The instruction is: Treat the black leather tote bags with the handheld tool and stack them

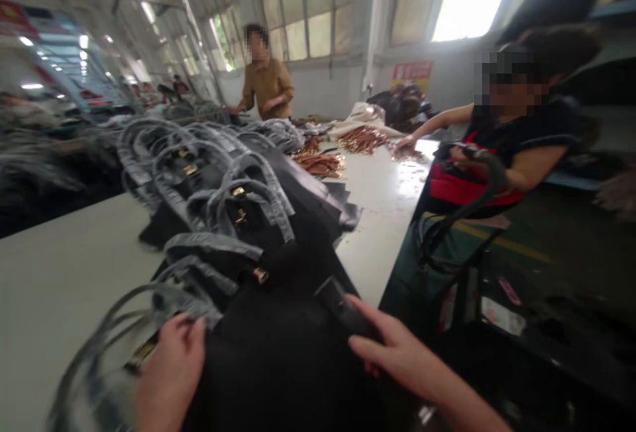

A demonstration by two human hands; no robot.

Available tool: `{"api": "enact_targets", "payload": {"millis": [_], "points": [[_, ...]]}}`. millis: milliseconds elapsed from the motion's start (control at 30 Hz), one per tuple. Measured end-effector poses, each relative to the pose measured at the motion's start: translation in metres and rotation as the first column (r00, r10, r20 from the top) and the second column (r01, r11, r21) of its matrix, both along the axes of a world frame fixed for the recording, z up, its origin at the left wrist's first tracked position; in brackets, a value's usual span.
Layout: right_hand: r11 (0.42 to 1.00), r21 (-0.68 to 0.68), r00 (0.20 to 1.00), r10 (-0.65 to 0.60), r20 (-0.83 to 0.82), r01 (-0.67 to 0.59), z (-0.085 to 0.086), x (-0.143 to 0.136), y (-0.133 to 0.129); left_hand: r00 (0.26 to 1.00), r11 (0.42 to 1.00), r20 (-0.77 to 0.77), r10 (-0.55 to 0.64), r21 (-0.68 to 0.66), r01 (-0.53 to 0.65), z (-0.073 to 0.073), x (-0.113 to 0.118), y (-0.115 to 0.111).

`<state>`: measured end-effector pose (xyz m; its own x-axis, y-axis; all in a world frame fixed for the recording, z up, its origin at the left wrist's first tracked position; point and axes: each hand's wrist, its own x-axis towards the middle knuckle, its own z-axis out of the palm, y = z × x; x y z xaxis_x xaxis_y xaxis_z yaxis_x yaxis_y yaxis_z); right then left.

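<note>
At the near edge of the desk (64,266) lies a black handbag (278,359), its length running away up the row. Her left hand (171,372) clamps its wrapped handle end; the right hand (392,349), fingers half spread, presses the bag's right corner.

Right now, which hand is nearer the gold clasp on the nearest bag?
Left. The left hand rests right beside the gold clasp; the right hand sits across the black bag, at its strap.
</note>
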<state>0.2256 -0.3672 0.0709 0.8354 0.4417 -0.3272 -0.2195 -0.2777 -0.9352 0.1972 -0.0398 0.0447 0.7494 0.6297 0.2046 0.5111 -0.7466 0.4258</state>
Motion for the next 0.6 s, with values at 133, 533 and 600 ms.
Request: {"api": "enact_targets", "payload": {"millis": [133,533,600], "points": [[0.992,-0.107,0.992,-0.073,-0.105,0.062,-0.005,0.002,-0.03,0.988,0.947,-0.002,-0.151,0.286,0.146,-0.017,-0.02,-0.02],[0.957,-0.219,0.938,-0.243,-0.247,0.19,0.006,-0.044,-0.079,0.808,0.753,-0.251,-0.533,0.294,0.589,-0.055,-0.012,-0.071],[0.968,-0.19,0.938,-0.214,-0.272,0.166,0.007,-0.047,-0.074,0.818,0.752,-0.248,-0.519,0.322,0.575,-0.055,-0.008,-0.061]]}}
